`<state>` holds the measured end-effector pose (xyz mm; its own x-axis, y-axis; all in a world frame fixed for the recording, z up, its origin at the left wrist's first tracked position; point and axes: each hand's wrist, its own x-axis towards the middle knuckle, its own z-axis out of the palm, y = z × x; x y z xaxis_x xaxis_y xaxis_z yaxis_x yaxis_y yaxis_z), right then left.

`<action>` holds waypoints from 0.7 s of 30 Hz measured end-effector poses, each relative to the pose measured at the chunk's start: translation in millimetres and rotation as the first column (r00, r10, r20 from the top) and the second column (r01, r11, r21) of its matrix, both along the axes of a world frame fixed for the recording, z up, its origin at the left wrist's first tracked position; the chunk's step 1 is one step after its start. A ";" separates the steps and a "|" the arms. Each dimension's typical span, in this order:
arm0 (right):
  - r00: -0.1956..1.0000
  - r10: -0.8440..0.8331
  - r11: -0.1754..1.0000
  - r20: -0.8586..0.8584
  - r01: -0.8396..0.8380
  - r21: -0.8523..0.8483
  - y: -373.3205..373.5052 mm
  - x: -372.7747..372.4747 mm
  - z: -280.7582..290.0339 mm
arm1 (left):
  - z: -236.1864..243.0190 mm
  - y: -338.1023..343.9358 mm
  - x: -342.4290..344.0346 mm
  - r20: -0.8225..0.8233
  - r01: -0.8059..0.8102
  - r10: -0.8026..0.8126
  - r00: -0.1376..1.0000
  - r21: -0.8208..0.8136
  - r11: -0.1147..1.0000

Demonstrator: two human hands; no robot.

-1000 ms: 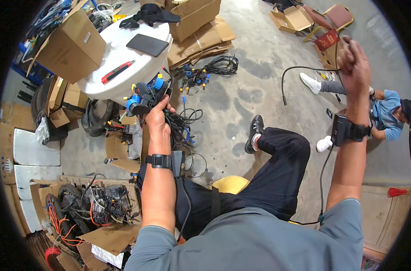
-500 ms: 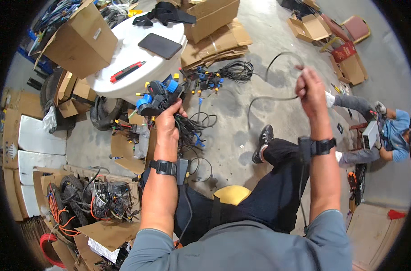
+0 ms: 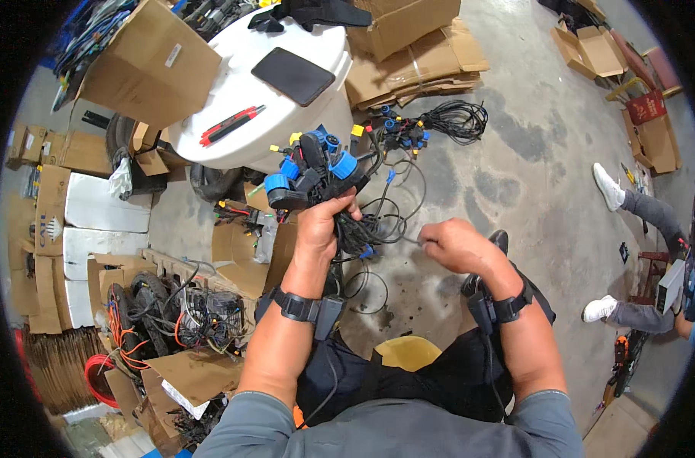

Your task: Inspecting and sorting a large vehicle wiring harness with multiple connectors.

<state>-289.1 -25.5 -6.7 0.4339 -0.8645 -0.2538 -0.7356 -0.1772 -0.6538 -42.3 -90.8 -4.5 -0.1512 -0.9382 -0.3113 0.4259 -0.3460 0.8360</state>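
My left hand (image 3: 324, 225) is closed around a bundle of black cables (image 3: 360, 229). Blue, black and yellow connectors (image 3: 343, 165) stick out above its fingers. Loose cable loops (image 3: 370, 294) hang below the bundle toward the floor. To the right of it, my right hand (image 3: 458, 244) is closed in a pinch on a thin dark cable (image 3: 410, 238) that runs back to the bundle. What lies inside the right fingers is partly hidden. Both wrists wear black straps with small boxes.
A white round-topped stand (image 3: 183, 145) holds a phone (image 3: 294, 76) and red-and-black pen-like tools (image 3: 229, 126). Another coiled cable bundle (image 3: 456, 122) lies on the floor near flattened cardboard (image 3: 420, 72). Boxes of parts (image 3: 241, 271) stand at left; a person (image 3: 653, 217) sits at right.
My right hand has come down and left toward the bundle, still pinching the cable. The cable's wide loop in the air is gone. My view has shifted left.
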 end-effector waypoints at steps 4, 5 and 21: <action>0.994 0.059 0.996 -0.088 -0.052 0.074 -1.1 1.5 -2.1 | -1.4 -0.6 -5.4 -0.015 0.041 -0.042 0.999 -0.008 0.999; 0.995 0.055 0.996 -0.085 -0.048 0.081 -1.7 -0.9 -2.1 | -2.0 -0.9 -6.5 -0.001 0.059 -0.059 0.998 -0.015 0.998; 0.991 -0.064 0.995 -0.118 0.072 0.068 0.2 -11.2 14.0 | -8.2 -16.6 2.7 -0.201 -0.068 0.082 0.976 0.076 0.995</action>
